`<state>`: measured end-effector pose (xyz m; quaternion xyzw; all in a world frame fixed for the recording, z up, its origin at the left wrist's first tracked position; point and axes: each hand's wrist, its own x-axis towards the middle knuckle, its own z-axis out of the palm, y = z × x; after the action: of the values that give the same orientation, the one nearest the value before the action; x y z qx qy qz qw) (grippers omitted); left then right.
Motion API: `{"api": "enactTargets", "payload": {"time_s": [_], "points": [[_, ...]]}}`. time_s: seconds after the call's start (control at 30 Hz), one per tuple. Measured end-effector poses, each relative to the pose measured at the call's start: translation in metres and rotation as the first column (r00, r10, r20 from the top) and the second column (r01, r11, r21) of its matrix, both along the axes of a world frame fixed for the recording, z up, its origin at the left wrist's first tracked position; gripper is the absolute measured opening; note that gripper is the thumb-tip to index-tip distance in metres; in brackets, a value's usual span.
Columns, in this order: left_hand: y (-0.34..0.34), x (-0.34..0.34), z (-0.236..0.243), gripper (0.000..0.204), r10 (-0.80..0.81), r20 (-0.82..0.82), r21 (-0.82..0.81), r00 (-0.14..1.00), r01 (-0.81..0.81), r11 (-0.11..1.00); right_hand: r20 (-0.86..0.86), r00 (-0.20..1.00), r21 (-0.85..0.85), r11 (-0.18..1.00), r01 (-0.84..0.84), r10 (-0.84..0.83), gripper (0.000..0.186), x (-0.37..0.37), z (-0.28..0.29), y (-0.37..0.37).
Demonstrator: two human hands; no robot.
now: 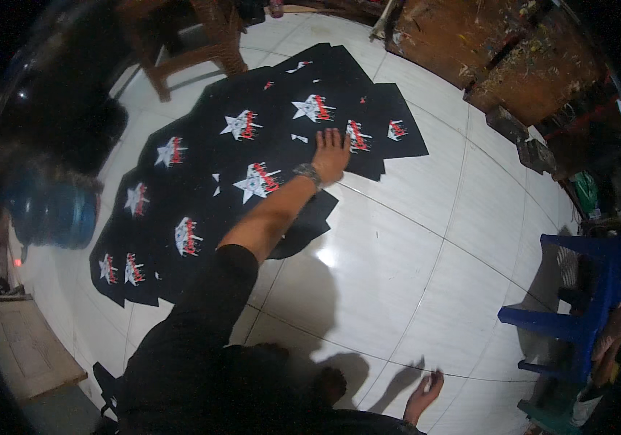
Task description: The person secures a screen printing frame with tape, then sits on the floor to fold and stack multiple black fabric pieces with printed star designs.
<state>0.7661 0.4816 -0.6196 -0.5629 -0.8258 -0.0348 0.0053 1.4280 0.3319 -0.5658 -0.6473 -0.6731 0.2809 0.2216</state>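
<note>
Several black flat pieces (202,174) lie overlapping across the white tiled floor, printed with white stars and red dripping lettering. Whether they are cloth or paper I cannot tell. My left hand (332,154) reaches out over them and rests flat, palm down, on a piece near their right side, beside one of the star prints. Its fingers are stretched and slightly apart, and a dark band circles the wrist. Low in the view, my right hand (424,396) hovers over the tiles away from the pieces, fingers loosely bent, with nothing seen in it.
A brown stool (194,54) stands at the far left, a blue water jug (56,210) at the left. Stained wooden boards (499,58) lean at the far right. A blue plastic stool (579,312) stands at the right. A pale wooden panel (31,348) lies lower left.
</note>
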Motion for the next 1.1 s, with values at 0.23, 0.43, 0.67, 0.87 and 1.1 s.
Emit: {"api": "enactTargets", "payload": {"time_s": [0.23,0.43,0.67,0.87,1.1], "points": [[-0.031,-0.028,-0.028,0.078,-0.06,0.02,0.133,0.998,0.057,0.99,-0.048,0.797,0.192,0.789,-0.584,0.602,0.024,-0.304,0.003,0.221],[-0.044,-0.02,-0.033,0.082,0.0,0.178,0.265,0.984,-0.048,0.963,0.037,0.924,0.223,0.898,-0.38,0.381,0.039,-0.443,-0.09,0.439],[-0.04,-0.023,-0.033,0.087,0.011,0.211,0.34,0.977,-0.084,0.937,0.114,0.934,-0.02,0.94,-0.339,0.339,0.085,-0.522,-0.095,0.496],[-0.038,-0.025,-0.033,0.088,0.026,0.176,0.298,0.984,-0.079,0.951,0.438,0.826,0.036,0.911,-0.41,0.354,0.1,-0.586,-0.086,0.419],[-0.035,-0.024,-0.025,0.091,0.046,0.204,0.199,0.978,-0.088,0.976,0.213,0.914,-0.098,0.939,-0.33,0.344,0.097,-0.627,-0.083,0.37]]}}
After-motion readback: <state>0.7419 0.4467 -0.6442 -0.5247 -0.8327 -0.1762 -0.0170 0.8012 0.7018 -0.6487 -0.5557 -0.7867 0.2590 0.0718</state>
